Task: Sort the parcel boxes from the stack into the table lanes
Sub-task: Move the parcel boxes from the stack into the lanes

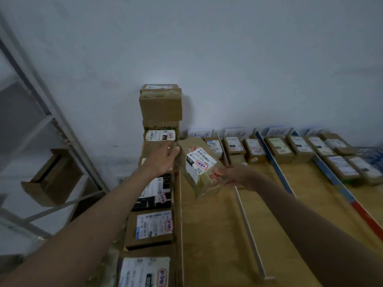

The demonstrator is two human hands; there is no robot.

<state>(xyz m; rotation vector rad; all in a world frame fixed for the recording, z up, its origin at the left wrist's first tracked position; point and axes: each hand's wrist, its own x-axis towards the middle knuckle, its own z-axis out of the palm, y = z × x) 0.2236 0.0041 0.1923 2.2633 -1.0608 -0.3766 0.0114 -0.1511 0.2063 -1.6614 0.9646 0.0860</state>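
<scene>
A brown cardboard parcel box with a white shipping label and red stamps [200, 168] is held in the air between both hands, tilted, above the near-left part of the wooden table with raised divider strips [209, 235]. The right hand [234, 176] grips the box at its lower right corner, thumb pressed on the labelled face; the left hand [163, 159] is at the box's upper left edge with its fingers bent toward it, but whether it grips the box or merely steadies it cannot be told. The box has not yet been set in any lane. Progress appears partial: several labelled parcels already sit in rows at the far ends of the lanes [279, 149], beneath the small handwritten lane signs against the wall [200, 134] — the writing is too blurred to read. Much remains to be done. The tall stack of brown cartons [160, 112] at the table's left end stands several boxes high, and a column of further labelled parcels [153, 226] runs toward the camera beside the table edge. The likely next requirement is reading the stamp and choosing the matching lane — a judgement only.
</scene>
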